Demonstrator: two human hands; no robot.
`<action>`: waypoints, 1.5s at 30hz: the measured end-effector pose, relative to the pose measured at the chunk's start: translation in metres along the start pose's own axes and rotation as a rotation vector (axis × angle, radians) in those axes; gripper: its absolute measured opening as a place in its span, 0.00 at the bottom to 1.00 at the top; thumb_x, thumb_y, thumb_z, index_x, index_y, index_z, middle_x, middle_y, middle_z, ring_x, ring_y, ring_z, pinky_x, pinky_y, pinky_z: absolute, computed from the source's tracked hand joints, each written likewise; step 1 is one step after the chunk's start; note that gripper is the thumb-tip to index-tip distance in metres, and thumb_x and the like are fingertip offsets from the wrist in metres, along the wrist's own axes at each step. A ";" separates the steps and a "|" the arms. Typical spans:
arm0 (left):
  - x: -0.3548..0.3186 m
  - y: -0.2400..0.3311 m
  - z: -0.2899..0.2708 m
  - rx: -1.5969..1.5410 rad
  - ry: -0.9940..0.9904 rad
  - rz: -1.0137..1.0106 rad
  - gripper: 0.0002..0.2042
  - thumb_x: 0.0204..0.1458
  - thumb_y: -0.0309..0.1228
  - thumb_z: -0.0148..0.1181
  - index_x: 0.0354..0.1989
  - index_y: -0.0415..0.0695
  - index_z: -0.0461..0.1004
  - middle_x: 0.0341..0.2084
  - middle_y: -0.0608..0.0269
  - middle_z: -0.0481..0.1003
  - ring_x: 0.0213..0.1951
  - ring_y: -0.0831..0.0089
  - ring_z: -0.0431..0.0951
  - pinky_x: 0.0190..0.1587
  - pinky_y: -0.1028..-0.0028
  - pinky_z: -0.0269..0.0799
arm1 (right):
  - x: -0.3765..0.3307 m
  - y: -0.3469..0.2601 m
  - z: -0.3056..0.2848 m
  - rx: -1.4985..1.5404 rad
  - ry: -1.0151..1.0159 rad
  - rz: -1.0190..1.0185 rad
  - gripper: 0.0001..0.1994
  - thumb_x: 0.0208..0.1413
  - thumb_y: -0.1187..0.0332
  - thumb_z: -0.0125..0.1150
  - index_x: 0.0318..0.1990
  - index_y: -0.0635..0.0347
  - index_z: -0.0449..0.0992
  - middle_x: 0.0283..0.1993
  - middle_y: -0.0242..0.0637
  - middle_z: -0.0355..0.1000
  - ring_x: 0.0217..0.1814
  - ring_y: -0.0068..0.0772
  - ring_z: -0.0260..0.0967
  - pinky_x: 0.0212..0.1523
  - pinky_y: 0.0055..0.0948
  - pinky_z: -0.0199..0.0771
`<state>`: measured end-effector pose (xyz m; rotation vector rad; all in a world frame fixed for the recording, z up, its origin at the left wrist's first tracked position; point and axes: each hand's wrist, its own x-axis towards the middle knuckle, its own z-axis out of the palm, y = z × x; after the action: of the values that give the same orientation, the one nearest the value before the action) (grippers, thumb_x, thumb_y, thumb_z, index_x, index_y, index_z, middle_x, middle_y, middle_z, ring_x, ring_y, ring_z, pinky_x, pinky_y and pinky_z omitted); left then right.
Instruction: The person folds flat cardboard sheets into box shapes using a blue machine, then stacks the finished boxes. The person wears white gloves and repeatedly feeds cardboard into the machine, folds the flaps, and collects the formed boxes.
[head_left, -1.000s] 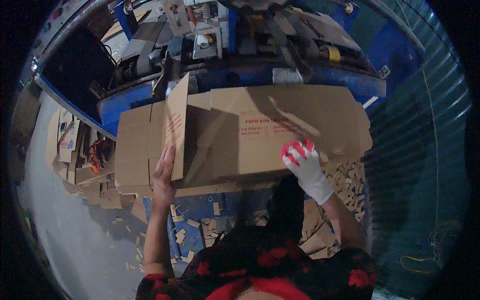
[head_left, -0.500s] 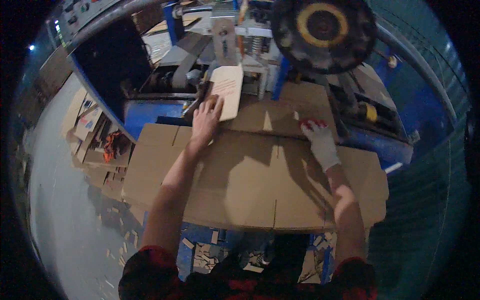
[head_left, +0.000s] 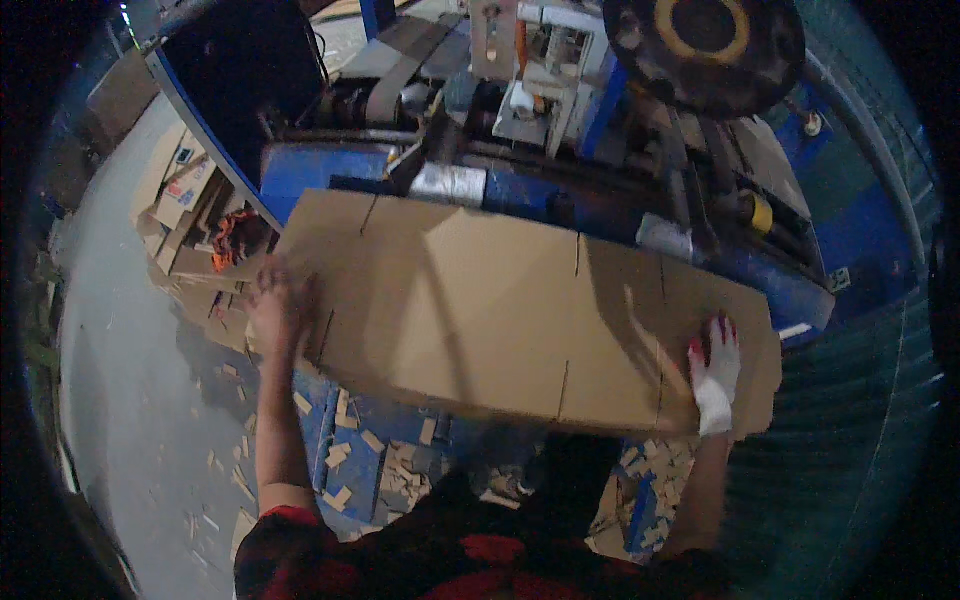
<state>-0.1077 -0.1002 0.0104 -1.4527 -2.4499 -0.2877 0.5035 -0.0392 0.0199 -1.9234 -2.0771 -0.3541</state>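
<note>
A wide brown cardboard sheet (head_left: 500, 300) with several slots cut in its edges lies in front of me, seemingly on a stack. My bare left hand (head_left: 278, 310) is at its left end, fingers somewhat blurred but apart, reaching along the edge. On the right end rests my right hand (head_left: 716, 370), in a white glove with red fingertips. Its fingers are spread over the cardboard, the palm near the front edge. Just beyond the sheet is the blue machine bed (head_left: 560, 195).
A machine with a big dark wheel (head_left: 705, 40) and metal fittings (head_left: 540, 100) stands behind the sheet. Flattened cardboard (head_left: 190, 270) with an orange item (head_left: 235, 238) on it is piled at left. Small cardboard offcuts (head_left: 410, 475) litter the area below.
My left hand has left the pale narrow card and moved to the sheet's left end. My right hand has moved right and nearer. The cardboard under the machine head is gone from there.
</note>
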 end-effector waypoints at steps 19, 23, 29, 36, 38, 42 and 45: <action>-0.065 -0.082 -0.102 -0.550 -0.104 0.150 0.40 0.38 0.44 0.71 0.59 0.38 0.62 0.51 0.49 0.67 0.54 0.58 0.68 0.52 0.61 0.67 | -0.202 -0.020 -0.079 1.362 0.560 0.713 0.18 0.55 0.70 0.59 0.53 0.62 0.70 0.45 0.38 0.73 0.45 0.33 0.71 0.45 0.33 0.75; -0.097 -0.074 -0.114 -1.604 -0.423 0.188 0.37 0.44 0.31 0.68 0.64 0.40 0.57 0.53 0.50 0.69 0.53 0.63 0.72 0.53 0.65 0.68 | -0.187 -0.089 -0.111 0.982 0.130 0.512 0.22 0.53 0.71 0.59 0.57 0.58 0.68 0.56 0.39 0.67 0.55 0.40 0.66 0.57 0.40 0.64; -0.133 0.017 -0.041 -0.761 -0.128 0.532 0.36 0.41 0.17 0.59 0.64 0.47 0.59 0.58 0.51 0.65 0.61 0.56 0.65 0.61 0.62 0.61 | -0.154 -0.145 -0.096 0.143 -0.258 -0.470 0.31 0.34 0.74 0.65 0.54 0.50 0.71 0.59 0.41 0.61 0.66 0.55 0.53 0.62 0.61 0.50; -0.063 0.080 -0.028 -0.741 -0.007 0.714 0.34 0.36 0.21 0.65 0.59 0.40 0.65 0.58 0.50 0.66 0.62 0.51 0.62 0.60 0.61 0.62 | -0.071 -0.115 -0.056 0.073 -0.057 -0.569 0.26 0.39 0.78 0.56 0.52 0.49 0.73 0.57 0.40 0.65 0.62 0.51 0.58 0.58 0.51 0.61; -0.046 0.096 -0.021 -0.767 0.051 0.761 0.35 0.36 0.23 0.66 0.60 0.40 0.64 0.58 0.50 0.66 0.62 0.50 0.62 0.60 0.60 0.63 | -0.045 -0.107 -0.038 0.043 0.039 -0.559 0.26 0.42 0.76 0.55 0.53 0.48 0.72 0.57 0.37 0.65 0.61 0.47 0.59 0.60 0.48 0.60; -0.019 0.124 0.001 -0.727 0.075 0.809 0.36 0.37 0.24 0.64 0.61 0.42 0.62 0.57 0.49 0.66 0.61 0.49 0.63 0.60 0.59 0.63 | -0.006 -0.084 -0.006 0.023 0.156 -0.592 0.24 0.46 0.72 0.52 0.55 0.44 0.71 0.58 0.32 0.65 0.61 0.42 0.60 0.63 0.44 0.58; 0.024 0.146 0.022 -0.668 0.070 0.798 0.34 0.38 0.24 0.62 0.61 0.44 0.63 0.58 0.50 0.65 0.61 0.49 0.61 0.61 0.59 0.60 | 0.029 -0.080 0.018 0.060 0.016 -0.553 0.24 0.48 0.75 0.49 0.55 0.45 0.71 0.58 0.34 0.65 0.61 0.44 0.61 0.63 0.45 0.58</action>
<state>0.0069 -0.0043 0.0021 -2.4711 -1.5664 -0.9908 0.4210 -0.0117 0.0153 -1.2769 -2.5490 -0.4105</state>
